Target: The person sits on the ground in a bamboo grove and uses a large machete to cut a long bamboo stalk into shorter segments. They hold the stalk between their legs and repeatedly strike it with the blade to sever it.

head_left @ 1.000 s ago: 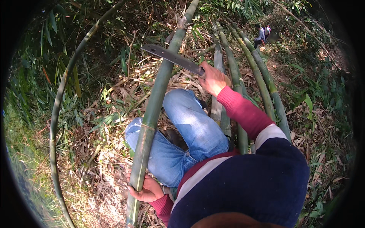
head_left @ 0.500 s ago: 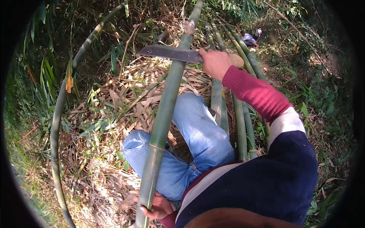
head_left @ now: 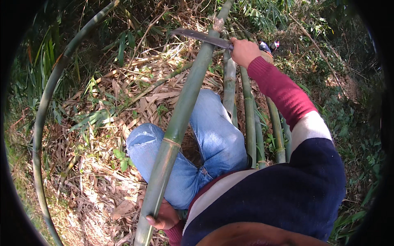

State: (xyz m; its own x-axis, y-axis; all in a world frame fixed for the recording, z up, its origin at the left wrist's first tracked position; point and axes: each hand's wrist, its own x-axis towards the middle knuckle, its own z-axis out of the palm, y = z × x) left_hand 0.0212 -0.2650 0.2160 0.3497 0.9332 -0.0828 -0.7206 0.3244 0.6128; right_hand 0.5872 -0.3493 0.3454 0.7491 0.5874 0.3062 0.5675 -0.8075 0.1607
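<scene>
Wrapped around the near end of a long, thick green bamboo pole point(head_left: 180, 119), low beside the hip: left hand point(head_left: 163, 215), fingers curled over the stem from its right side, closed on it firmly. Running up and away from that grip, across a bent knee in faded blue jeans point(head_left: 201, 151), toward the far brush. At the far stretch of the pole, well apart from the low grip: right hand point(head_left: 245, 51), clenched around the handle of a dark, flat-bladed machete point(head_left: 201, 36), blade lying crosswise over the stem near a pale, frayed node, touching it or just above, hard to tell which. Likely stiff and fairly heavy, that pole, smooth and waxy on the skin, so prone to roll or slide in the palm; best held just below a node ring, where the ridge stops slipping. Just right of the gripped pole, a bundle of thinner green bamboo stems point(head_left: 250, 123) lying parallel beside the leg. Farther left, a curved thin green stalk point(head_left: 41, 123) arching along the rim of the view. Underneath all, a litter of dry brown bamboo leaves point(head_left: 123, 102). No containers anywhere around either grip.
</scene>
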